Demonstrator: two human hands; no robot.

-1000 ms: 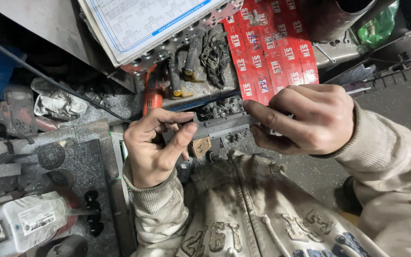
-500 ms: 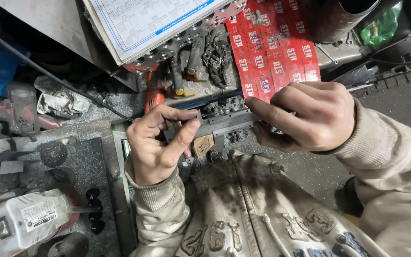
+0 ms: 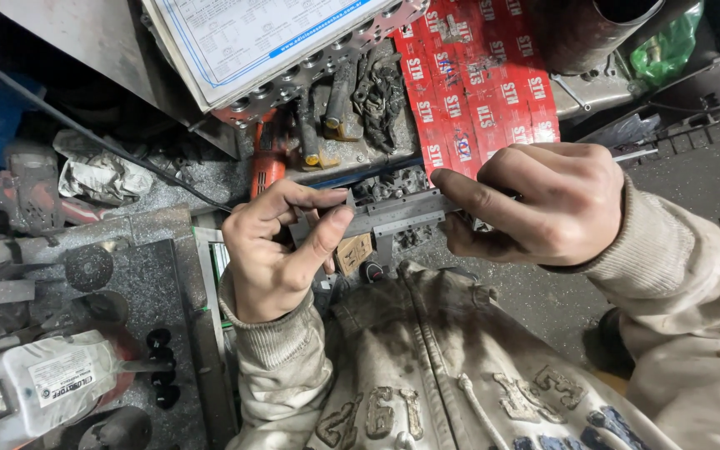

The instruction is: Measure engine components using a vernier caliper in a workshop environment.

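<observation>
Holding a steel vernier caliper [image 3: 397, 218] level above the lap, left hand [image 3: 272, 250] pinches its jaw end, right hand [image 3: 547, 204] grips the beam. Fingers closed on it both sides. Risk: greasy grip could let the slider creep, spoiling the reading. Caliper grey, scale worn, grimy.

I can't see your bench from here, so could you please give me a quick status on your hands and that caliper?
Left hand pinching caliper's jaw end. Right hand gripping its beam. Caliper held level above the lap, nothing between hands.
</observation>
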